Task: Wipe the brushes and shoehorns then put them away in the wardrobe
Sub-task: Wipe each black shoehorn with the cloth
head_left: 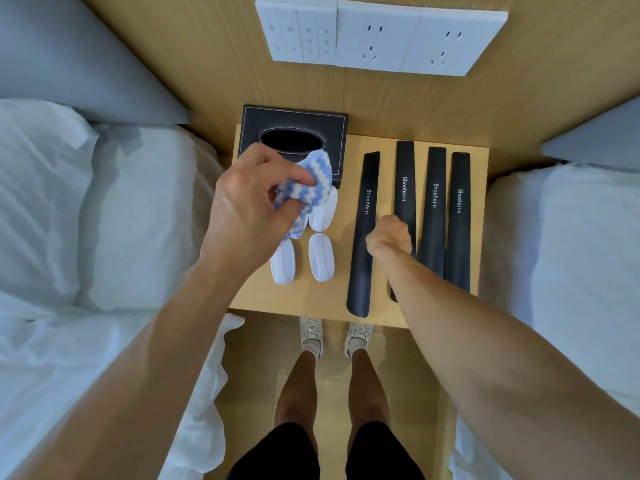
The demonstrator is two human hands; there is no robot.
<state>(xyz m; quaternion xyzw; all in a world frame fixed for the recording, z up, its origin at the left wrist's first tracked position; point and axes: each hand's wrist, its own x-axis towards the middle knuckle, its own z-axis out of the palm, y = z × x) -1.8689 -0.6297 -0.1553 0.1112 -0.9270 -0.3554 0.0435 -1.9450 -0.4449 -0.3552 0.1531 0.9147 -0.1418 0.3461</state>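
Several black shoehorns marked "Shoehorn" lie side by side on the right half of a small wooden nightstand. My right hand is curled around the second shoehorn from the left, and my forearm hides its lower part. The leftmost shoehorn lies slightly tilted. My left hand grips a bunched blue-and-white striped cloth above the white brushes. Three brushes show: one under the cloth, two nearer me. The wardrobe is not in view.
A black tissue box stands at the nightstand's back left. A white switch and socket panel is on the wooden wall behind. White beds flank the nightstand on the left and right. My feet stand before it.
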